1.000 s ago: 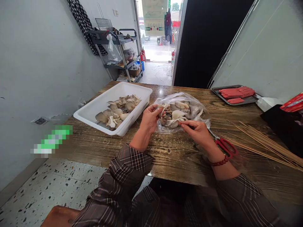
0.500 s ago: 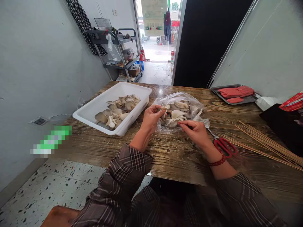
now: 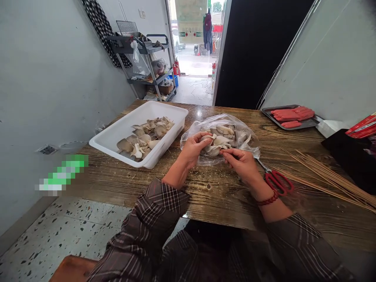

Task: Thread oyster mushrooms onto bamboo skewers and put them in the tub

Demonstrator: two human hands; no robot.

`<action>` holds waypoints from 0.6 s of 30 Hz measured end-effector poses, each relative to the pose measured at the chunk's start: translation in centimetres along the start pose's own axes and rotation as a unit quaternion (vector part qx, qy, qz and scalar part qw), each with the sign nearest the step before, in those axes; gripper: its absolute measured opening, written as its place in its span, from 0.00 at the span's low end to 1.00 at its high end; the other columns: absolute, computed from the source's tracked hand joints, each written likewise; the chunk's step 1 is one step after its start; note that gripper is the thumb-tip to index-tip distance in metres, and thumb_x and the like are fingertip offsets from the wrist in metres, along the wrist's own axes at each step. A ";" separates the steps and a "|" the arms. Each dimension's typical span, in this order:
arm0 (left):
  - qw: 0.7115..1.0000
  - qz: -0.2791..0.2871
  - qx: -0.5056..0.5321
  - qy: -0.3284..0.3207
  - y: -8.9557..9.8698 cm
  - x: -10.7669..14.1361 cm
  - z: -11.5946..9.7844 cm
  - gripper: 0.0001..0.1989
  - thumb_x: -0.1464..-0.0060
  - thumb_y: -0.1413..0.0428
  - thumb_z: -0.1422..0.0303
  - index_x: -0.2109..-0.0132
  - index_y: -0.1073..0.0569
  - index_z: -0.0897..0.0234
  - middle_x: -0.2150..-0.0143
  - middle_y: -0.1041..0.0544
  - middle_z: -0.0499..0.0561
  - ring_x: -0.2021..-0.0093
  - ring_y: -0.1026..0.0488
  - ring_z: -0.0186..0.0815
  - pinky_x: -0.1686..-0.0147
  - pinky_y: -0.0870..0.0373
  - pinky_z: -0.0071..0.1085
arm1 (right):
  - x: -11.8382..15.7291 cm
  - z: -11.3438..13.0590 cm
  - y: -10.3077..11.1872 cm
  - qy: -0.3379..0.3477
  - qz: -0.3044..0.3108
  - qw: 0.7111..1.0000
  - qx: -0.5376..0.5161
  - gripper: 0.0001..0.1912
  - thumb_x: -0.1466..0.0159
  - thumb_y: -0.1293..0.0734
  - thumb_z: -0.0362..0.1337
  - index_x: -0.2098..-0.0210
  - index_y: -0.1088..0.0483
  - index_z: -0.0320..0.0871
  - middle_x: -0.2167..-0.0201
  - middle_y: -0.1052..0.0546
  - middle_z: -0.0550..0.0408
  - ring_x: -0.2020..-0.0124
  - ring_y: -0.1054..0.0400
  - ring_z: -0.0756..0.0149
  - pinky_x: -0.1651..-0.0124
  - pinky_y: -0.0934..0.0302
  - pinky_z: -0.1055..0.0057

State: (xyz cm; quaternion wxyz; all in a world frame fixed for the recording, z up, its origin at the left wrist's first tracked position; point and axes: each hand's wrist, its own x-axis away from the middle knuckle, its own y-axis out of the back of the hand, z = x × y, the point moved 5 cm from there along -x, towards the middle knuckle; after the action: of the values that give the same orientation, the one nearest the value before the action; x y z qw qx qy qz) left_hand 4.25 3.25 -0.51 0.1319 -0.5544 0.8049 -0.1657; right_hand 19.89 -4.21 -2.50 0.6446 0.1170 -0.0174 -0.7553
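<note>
My left hand [image 3: 192,150] is closed on a pale oyster mushroom [image 3: 209,138] above the clear plastic bag [image 3: 245,126]. More oyster mushrooms [image 3: 225,138] fill the bag, just beyond my fingers. Close by on the right, my right hand [image 3: 242,162] pinches the end of a thin bamboo skewer [image 3: 222,150]; most of its length is hidden among hand and mushrooms. Red-handled scissors [image 3: 279,182] lie beside my right wrist, their blades running under the bag's edge. Loose bamboo skewers [image 3: 326,174] are spread on the table to the right.
A white plastic tub [image 3: 102,147] with skewered-looking mushrooms [image 3: 142,143] stands at the left of the wooden table [image 3: 202,199]. At the back right, a dark tray [image 3: 308,123] bears red sticks of food [image 3: 292,113]. A black box [image 3: 342,156] sits at the right edge.
My left hand has moved slightly right, closer to my right hand, bringing the mushroom along. My right hand stays nearly where it was, still pinching the skewer.
</note>
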 end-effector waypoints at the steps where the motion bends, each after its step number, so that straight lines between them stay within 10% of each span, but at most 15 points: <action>1: 1.000 0.000 -0.003 0.000 0.0 0.0 0.0 0.15 0.63 0.30 0.67 0.65 0.20 0.67 0.69 0.22 0.49 0.71 0.29 0.27 0.70 0.35 0.22 | 0.0 0.1 0.0 0.000 0.000 1.000 0.004 0.19 0.43 0.30 0.49 0.64 0.20 0.39 0.81 0.28 0.57 0.82 0.41 0.73 0.79 0.47 0.74; 18: 1.000 -0.002 -0.029 -0.010 -0.4 0.1 1.0 0.15 0.64 0.30 0.60 0.72 0.20 0.66 0.74 0.23 0.48 0.74 0.33 0.26 0.72 0.38 0.24 | 0.1 0.5 -0.2 0.048 -0.026 0.998 0.040 0.16 0.42 0.32 0.47 0.69 0.21 0.39 0.79 0.25 0.54 0.78 0.37 0.69 0.76 0.45 0.72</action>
State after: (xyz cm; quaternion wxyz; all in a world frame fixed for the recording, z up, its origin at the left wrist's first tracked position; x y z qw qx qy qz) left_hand 4.91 2.90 -1.24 0.1234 -0.5612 0.8069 -0.1368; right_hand 19.57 -4.30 -2.07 0.6199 0.1790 -0.0136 -0.7638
